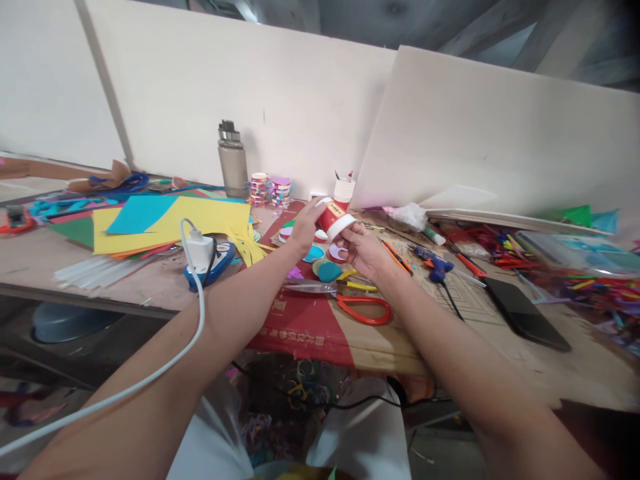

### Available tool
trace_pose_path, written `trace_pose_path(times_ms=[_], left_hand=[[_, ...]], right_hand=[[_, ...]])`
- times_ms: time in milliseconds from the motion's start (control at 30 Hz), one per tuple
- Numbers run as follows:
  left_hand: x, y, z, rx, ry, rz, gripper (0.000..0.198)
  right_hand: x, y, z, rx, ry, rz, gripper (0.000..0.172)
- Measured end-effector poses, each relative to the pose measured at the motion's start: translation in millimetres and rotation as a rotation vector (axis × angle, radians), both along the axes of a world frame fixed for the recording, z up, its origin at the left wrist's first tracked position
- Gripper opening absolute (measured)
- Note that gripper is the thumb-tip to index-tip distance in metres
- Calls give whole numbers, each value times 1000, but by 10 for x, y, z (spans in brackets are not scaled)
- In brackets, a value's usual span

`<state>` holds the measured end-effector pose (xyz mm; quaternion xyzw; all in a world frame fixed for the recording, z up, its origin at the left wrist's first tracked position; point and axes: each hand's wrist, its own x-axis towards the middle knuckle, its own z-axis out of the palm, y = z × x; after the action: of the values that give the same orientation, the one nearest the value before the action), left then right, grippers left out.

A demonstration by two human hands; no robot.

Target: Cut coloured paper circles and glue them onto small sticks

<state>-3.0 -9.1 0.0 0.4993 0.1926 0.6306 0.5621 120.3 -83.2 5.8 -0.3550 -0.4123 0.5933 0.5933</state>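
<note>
Both my hands hold a red paper cup (334, 218) with a white rim, tilted on its side above the table. My left hand (303, 227) grips the cup's base end with closed fingers. My right hand (363, 250) is closed around the white rim end. Below the cup lie several coloured paper circles (327, 270), and red-handled scissors (350, 301) rest just in front of my right hand.
Coloured paper sheets (165, 220) cover the left of the table, with a white charger and cable (199, 250) on a blue object. A grey bottle (233, 160), tape rolls (270, 190), a blue glue gun (436, 265), a black phone (525, 313) and coloured sticks (565, 267) lie around.
</note>
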Motion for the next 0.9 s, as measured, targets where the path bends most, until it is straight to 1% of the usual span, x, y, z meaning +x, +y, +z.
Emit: trace_pose_path(times_ms=[67, 200, 300, 367, 400, 500, 567, 633, 667, 733, 833, 900], left_hand=[[-46, 35, 58, -35, -147, 7, 23], [-186, 91, 166, -254, -399, 27, 20], [-284, 127, 205, -334, -488, 19, 23], [-331, 160, 207, -331, -510, 6, 30], [-349, 181, 203, -322, -515, -1, 33], [-385, 244, 177, -315, -525, -19, 40], [-393, 273, 165, -338, -528, -40, 42], [-384, 278, 169, -364, -519, -60, 44], [-374, 269, 179, -366, -508, -67, 44], [-342, 227, 212, -347, -470, -84, 41], [-273, 115, 261, -297, -345, -147, 33], [-219, 29, 267, -275, -208, -220, 29]], right_hand=[[3, -11, -17, 2, -55, 45, 28], [-44, -25, -83, 33, -326, 94, 24], [-115, -44, -133, 115, -574, 101, 12], [-166, -68, -153, 215, -747, 94, 3], [-190, -83, -158, 281, -834, 83, 3], [-249, -128, -156, 451, -1039, 49, 16], [-271, -146, -148, 506, -1114, 36, 27], [-270, -145, -141, 539, -1147, 7, 30], [-260, -135, -139, 547, -1143, -37, 31], [-218, -102, -141, 547, -1088, -196, 37], [-122, -36, -149, 565, -957, -483, 61], [-55, 4, -150, 613, -910, -590, 77]])
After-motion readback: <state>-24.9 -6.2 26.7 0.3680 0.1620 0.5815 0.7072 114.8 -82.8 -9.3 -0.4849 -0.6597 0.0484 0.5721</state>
